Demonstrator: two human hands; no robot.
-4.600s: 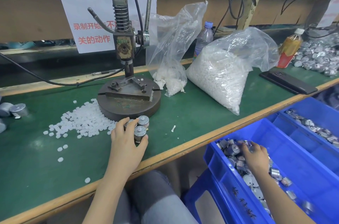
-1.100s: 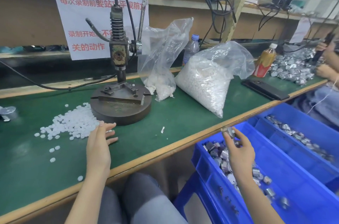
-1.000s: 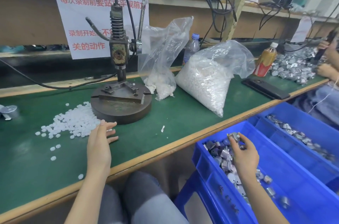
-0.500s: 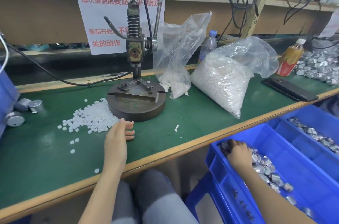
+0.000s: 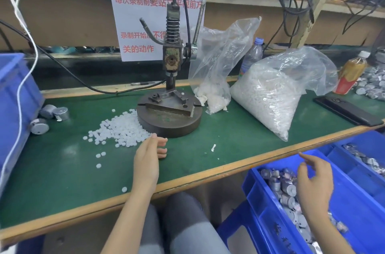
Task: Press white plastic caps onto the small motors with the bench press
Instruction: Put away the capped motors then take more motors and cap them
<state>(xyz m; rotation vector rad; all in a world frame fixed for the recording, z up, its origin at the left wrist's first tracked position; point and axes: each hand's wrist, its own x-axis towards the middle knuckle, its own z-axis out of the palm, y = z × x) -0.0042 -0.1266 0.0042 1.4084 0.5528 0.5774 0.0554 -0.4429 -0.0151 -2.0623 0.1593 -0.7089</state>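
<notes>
The bench press (image 5: 170,106) stands on a round iron base at the middle of the green bench, its fixture bare. A heap of white plastic caps (image 5: 120,131) lies against the base's left side. My left hand (image 5: 149,158) rests on edge on the mat just in front of the base, fingers loosely bent, holding nothing. My right hand (image 5: 314,181) hovers over the blue bin (image 5: 256,197) of small silver motors (image 5: 279,183) below the bench edge, fingers spread and empty.
Two clear bags of caps (image 5: 268,95) sit right of the press, with a water bottle (image 5: 251,56) behind. A black phone (image 5: 348,111) and a drink bottle (image 5: 352,72) lie far right. Three motors (image 5: 52,115) and a blue crate (image 5: 14,95) are at left.
My right hand has lifted out of the motor bin and spread its fingers. The left hand has stayed by the press base. The view has swung left, showing the blue crate.
</notes>
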